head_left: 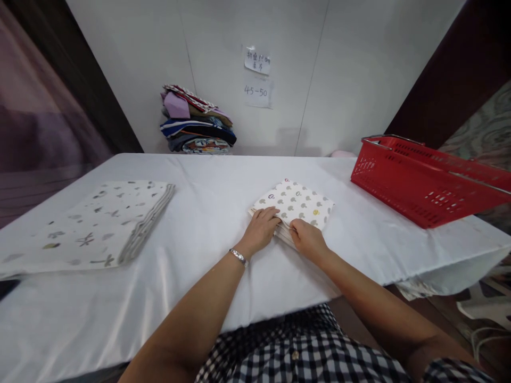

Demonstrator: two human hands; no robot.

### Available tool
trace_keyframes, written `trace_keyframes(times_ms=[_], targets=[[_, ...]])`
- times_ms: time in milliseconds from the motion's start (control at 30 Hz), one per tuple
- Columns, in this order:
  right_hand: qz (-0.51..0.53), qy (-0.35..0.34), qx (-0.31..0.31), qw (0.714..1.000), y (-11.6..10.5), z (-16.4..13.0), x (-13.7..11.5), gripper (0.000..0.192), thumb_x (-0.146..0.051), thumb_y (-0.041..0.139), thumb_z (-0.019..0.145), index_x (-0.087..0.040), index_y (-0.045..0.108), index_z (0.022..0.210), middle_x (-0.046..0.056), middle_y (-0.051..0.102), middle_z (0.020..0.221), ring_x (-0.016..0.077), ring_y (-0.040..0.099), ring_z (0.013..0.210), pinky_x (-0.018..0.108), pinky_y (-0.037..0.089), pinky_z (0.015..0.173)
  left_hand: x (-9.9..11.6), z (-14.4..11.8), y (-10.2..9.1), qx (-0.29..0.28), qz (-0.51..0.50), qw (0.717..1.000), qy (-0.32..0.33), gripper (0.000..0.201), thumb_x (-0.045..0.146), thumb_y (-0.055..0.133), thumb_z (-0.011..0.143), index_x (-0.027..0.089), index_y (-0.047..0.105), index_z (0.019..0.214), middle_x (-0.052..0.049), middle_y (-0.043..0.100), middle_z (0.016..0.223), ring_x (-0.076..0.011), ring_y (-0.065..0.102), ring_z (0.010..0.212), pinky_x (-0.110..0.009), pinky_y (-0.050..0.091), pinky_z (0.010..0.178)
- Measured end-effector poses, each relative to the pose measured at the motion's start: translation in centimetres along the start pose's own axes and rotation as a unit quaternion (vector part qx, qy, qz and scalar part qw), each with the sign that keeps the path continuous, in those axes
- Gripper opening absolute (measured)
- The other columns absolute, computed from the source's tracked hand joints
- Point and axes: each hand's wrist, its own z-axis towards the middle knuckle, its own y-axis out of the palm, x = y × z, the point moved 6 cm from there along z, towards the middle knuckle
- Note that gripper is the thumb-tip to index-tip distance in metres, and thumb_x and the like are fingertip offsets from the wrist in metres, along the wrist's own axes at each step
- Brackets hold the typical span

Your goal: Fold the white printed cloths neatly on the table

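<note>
A: What lies nearest you?

B: Your black-and-white checked shirt (303, 354), right against the near edge of the table (203, 213), which is spread with a white cover.

A: And past that, your hands?

B: Your left hand (261, 231), with a silver bracelet (238, 257) at the wrist, lies on the near left edge of the small folded cloth (297, 199). Its fingers bend over that edge; whether they grip it, you cannot tell from here. Your right hand (307, 239) has its fingers curled closed, pinching the near edge, just right of the left.

A: So where does that cloth sit?

B: Flat on the table, just beyond your hands, its white top printed with grey shapes.

A: Anything to either side of you?

B: On your left, well apart, a large folded cloth (88, 223) with dark leafy prints; on your right, farther off, a red basket (399, 186).

A: And farthest?

B: A clothes pile (199, 125) beyond the far edge, left of centre, then two paper notes (257, 60) on the pale wall (351, 64), the lower reading 45-50.
</note>
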Motion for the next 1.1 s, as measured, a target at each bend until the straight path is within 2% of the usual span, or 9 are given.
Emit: trace_keyframes(times_ms=[267,467,667,900,1100], targets=[[-0.009,0.014,-0.003,1.000,0.0,0.0,-0.1,0.013,-0.020,0.037,0.091,-0.020,0.050,0.088,0.001,0.058,0.083,0.0135,0.052,0.073,0.025,0.025,0.057,0.7,0.1,-0.1,-0.011,0.002,1.000,0.014,0.027,0.017,0.038,0.091,0.020,0.064,0.084,-0.004,0.055,0.128,-0.0223,0.039,0.128,-0.044,0.032,0.105],[-0.045,0.000,-0.023,0.999,0.0,-0.3,-1.0,0.012,-0.024,0.040,0.091,-0.020,0.051,0.088,0.004,0.057,0.092,0.0158,0.052,0.084,0.025,0.027,0.059,0.5,-0.1,-0.1,-0.011,-0.015,1.000,0.018,0.026,0.016,0.039,0.091,0.021,0.063,0.086,-0.004,0.059,0.121,-0.0215,0.039,0.128,-0.045,0.029,0.106],[-0.044,0.012,-0.058,0.997,-0.2,-0.1,-1.3,0.013,-0.027,0.046,0.087,-0.020,0.050,0.097,0.005,0.058,0.099,0.0176,0.053,0.088,0.026,0.031,0.062,0.4,0.0,-0.3,-0.010,-0.042,0.999,0.013,0.025,0.015,0.038,0.091,0.022,0.062,0.089,-0.003,0.063,0.106,-0.0186,0.044,0.124,-0.043,0.027,0.106],[-0.035,0.006,-0.063,0.997,-0.2,0.5,-1.3,0.021,-0.026,0.039,0.092,-0.021,0.047,0.110,0.005,0.061,0.104,0.0180,0.057,0.090,0.027,0.031,0.064,0.3,0.2,-0.2,-0.009,-0.047,0.999,0.011,0.023,0.014,0.038,0.090,0.021,0.060,0.091,-0.002,0.065,0.096,-0.0185,0.047,0.118,-0.044,0.027,0.106],[-0.034,0.022,-0.063,0.997,0.0,0.5,-1.1,0.020,-0.029,0.041,0.092,-0.020,0.049,0.108,0.006,0.061,0.103,0.0182,0.057,0.092,0.027,0.034,0.066,0.2,0.2,-0.2,-0.005,-0.048,0.999,0.008,0.025,0.017,0.035,0.092,0.021,0.059,0.090,-0.002,0.065,0.094,-0.0185,0.049,0.118,-0.044,0.027,0.106]])
